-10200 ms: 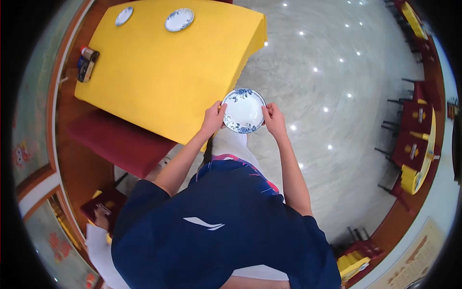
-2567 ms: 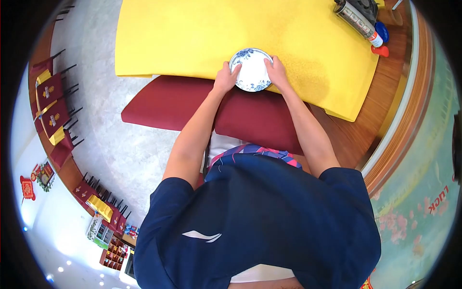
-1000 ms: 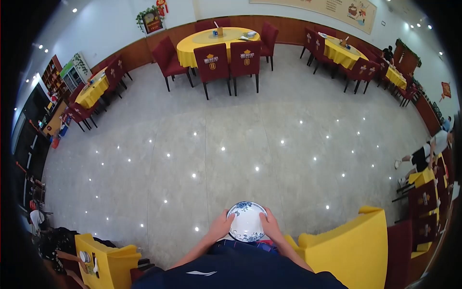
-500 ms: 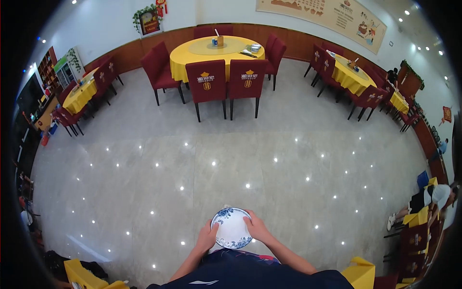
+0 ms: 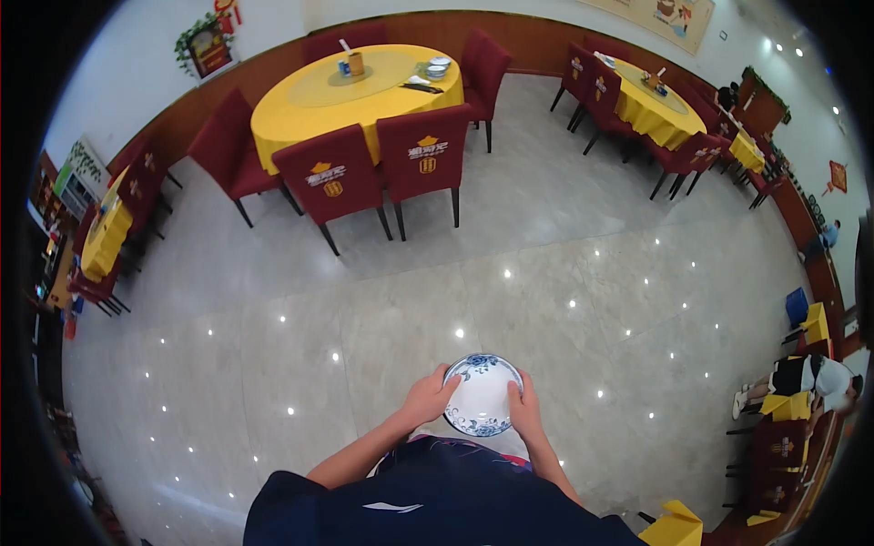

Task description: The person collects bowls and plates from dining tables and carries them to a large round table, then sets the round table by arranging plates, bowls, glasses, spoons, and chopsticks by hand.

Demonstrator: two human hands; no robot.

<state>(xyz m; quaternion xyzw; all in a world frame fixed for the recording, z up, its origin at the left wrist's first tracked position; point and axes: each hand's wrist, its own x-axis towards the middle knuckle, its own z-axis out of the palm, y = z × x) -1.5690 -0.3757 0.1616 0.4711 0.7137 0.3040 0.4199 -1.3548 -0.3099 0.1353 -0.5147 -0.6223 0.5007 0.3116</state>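
Blue-flowered plate (image 5: 482, 398), white inside, held between left hand (image 5: 428, 398) and right hand (image 5: 525, 409).

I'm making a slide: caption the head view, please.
Left hand and right hand hold a patterned plate; chairs surround a yellow-clothed table ahead.

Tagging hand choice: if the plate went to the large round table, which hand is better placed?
Probably the left hand, slightly: it holds the side of the plate nearer the large round table, which stands ahead-left. The right hand holds the opposite side. The table looks out of reach.
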